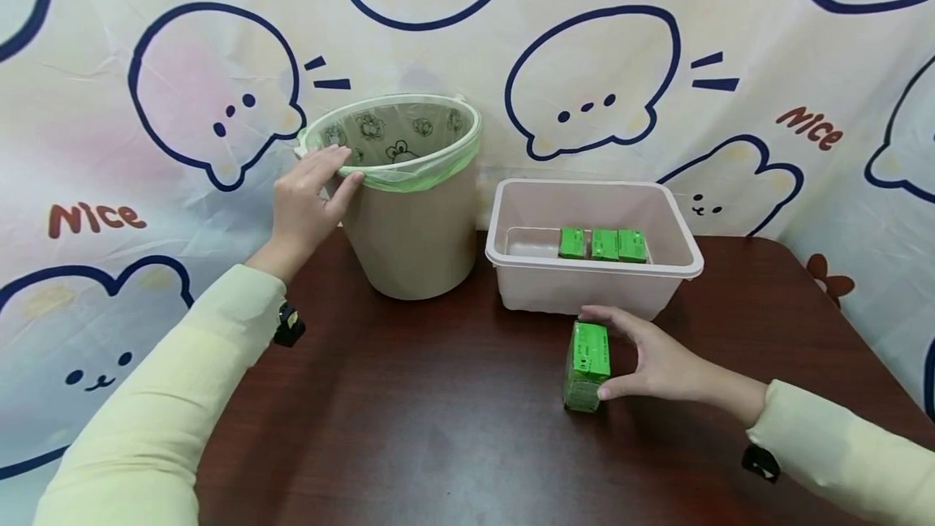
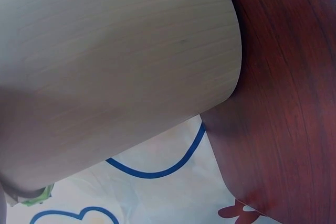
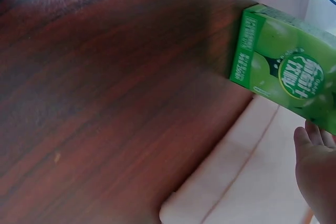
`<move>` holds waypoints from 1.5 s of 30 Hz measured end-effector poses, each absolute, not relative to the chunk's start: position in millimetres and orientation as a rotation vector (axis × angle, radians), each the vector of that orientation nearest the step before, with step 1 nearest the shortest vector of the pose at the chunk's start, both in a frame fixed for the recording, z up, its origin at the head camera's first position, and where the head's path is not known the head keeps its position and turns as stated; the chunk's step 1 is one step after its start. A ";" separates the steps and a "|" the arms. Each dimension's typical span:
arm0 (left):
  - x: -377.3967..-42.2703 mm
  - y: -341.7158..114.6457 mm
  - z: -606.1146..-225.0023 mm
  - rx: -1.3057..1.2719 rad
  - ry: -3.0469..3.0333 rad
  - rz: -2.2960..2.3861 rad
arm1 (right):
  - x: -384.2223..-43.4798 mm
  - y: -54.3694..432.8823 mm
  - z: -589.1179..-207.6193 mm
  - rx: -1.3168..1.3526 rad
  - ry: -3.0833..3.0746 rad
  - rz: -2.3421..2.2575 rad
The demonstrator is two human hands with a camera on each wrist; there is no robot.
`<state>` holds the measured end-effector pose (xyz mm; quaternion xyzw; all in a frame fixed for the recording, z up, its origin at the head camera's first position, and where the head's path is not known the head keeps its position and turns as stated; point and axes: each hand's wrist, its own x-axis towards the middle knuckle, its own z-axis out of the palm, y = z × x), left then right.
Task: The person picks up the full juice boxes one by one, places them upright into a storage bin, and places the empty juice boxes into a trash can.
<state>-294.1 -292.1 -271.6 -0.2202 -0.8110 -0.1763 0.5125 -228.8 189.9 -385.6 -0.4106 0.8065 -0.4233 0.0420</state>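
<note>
A beige trash bin (image 1: pixel 412 242) with a patterned green liner bag (image 1: pixel 431 173) stands upright at the back of the table. My left hand (image 1: pixel 303 197) holds its front left rim, fingers at the edge and thumb lower on the outside; in the left wrist view the bin's wall fills much of the frame. At the table's middle, my right hand (image 1: pixel 657 360) grips a green juice carton (image 1: pixel 590 351) between thumb and fingers. The carton is upright, and its printed face shows in the right wrist view. Whether it touches the table is hard to tell.
A pale pink plastic tub (image 1: pixel 584 286) sits behind the carton, right of the bin. Several green cartons (image 1: pixel 605 243) stand in it. Dark brown wooden table (image 1: pixel 409 428) lies in front. A printed cloth (image 1: pixel 467 55) hangs close behind.
</note>
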 end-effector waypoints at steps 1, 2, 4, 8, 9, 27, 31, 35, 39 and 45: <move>-294.1 -292.1 -271.5 -0.531 -1.951 -0.424 | -228.4 189.5 -386.9 -1.233 2.476 -1.284; -294.2 -292.1 -271.7 -0.532 -1.955 -0.416 | -227.8 189.2 -388.2 -1.206 2.486 -1.270; -294.1 -291.9 -271.7 -0.535 -1.957 -0.411 | -226.6 188.4 -390.2 -1.161 2.492 -1.249; -294.3 -291.7 -271.9 -0.538 -1.954 -0.410 | -225.6 186.3 -393.1 -1.114 2.492 -1.216; -294.4 -291.7 -272.1 -0.538 -1.951 -0.415 | -225.7 186.1 -393.7 -1.112 2.495 -1.211; -295.2 -291.9 -271.2 -0.542 -1.946 -0.417 | -228.5 179.9 -387.6 -1.183 2.498 -1.257; -293.9 -292.2 -271.2 -0.542 -1.953 -0.406 | -229.5 176.6 -378.9 -1.216 2.503 -1.264; -293.3 -290.6 -271.2 -0.539 -1.941 -0.432 | -228.9 172.9 -366.1 -1.257 2.534 -1.270; -293.8 -291.0 -271.6 -0.535 -1.935 -0.438 | -230.7 165.8 -350.2 -1.301 2.472 -1.340; -295.3 -293.5 -272.4 -0.538 -1.948 -0.410 | -237.8 153.3 -332.4 -1.331 2.311 -1.485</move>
